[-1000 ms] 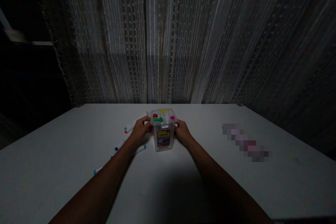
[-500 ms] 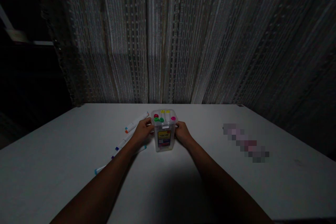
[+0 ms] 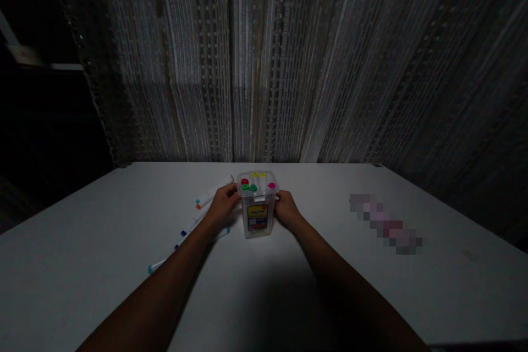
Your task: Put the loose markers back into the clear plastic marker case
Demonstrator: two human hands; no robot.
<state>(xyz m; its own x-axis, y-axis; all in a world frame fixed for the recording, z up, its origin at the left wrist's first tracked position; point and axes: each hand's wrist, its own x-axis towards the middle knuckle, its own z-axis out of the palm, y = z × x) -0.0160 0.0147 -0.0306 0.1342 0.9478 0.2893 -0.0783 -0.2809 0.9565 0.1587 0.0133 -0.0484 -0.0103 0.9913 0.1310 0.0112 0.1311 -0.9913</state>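
Observation:
A clear plastic marker box [image 3: 258,217] with a yellow label stands upright in the middle of the white table [image 3: 82,242]. Several markers stand in it, their red, green, yellow and pink caps showing at the top. My left hand [image 3: 220,209] grips the box's left side with curled fingers. Against its right side my right hand [image 3: 285,210] is closed on the wall. Both forearms reach in from the near edge.
Several loose white markers lie left of the box: one with an orange tip [image 3: 212,194], one with a dark blue band [image 3: 188,227], one with a light blue end [image 3: 154,267]. A blurred patch [image 3: 385,224] sits at right. A patterned curtain [image 3: 289,55] hangs behind the table.

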